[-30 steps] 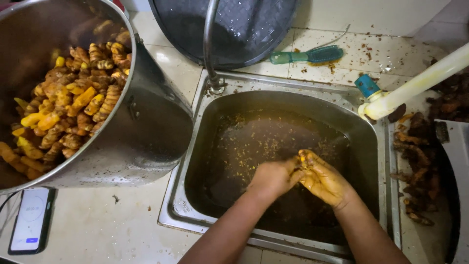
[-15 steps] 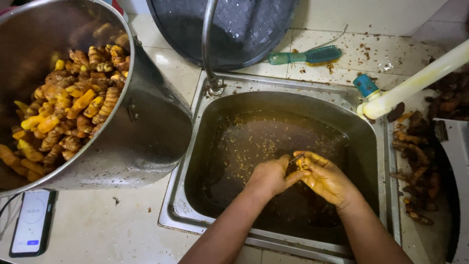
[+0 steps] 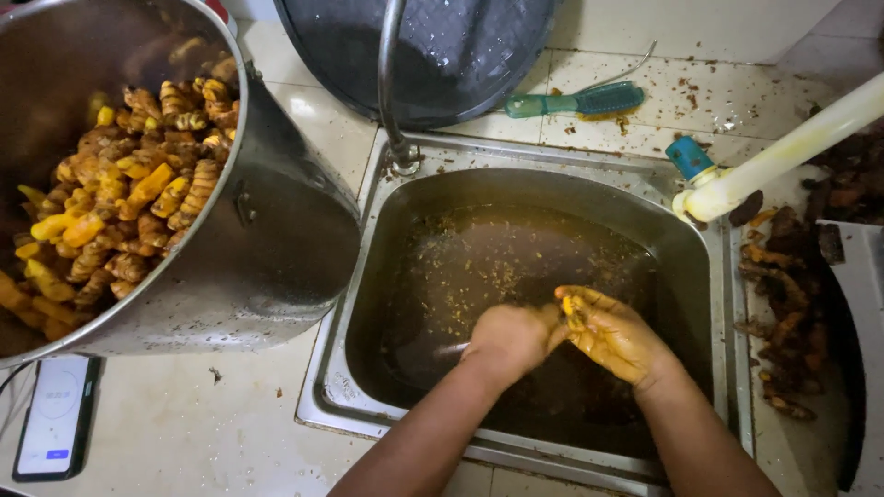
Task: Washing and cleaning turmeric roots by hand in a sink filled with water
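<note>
Scrubbing over the murky sink [image 3: 364, 304], the left hand [image 3: 511, 339] is closed against the right hand [image 3: 615, 337], which pinches a small turmeric root [image 3: 569, 307]; wet, firm, likely slippery, best gripped mid-length.

One screen in shot, that's it: a smartphone [image 3: 55, 416] lying flat at the bottom-left corner of the tiled worktop [image 3: 198, 433], just below the big steel pot [image 3: 267, 248] w/ the yellow roots. Slim upright rectangle, dark frame, rounded corners, tilted a touch. Screen's lit, mostly white/pale grey, w/ a faint ring shape near the top and a small blue bar low down. A thin dark cable runs off by its top-left corner. Phone sits well apart from the sink [image 3: 350, 387], left of it. No packages, no labels, no signs anywhere else in view.
</note>
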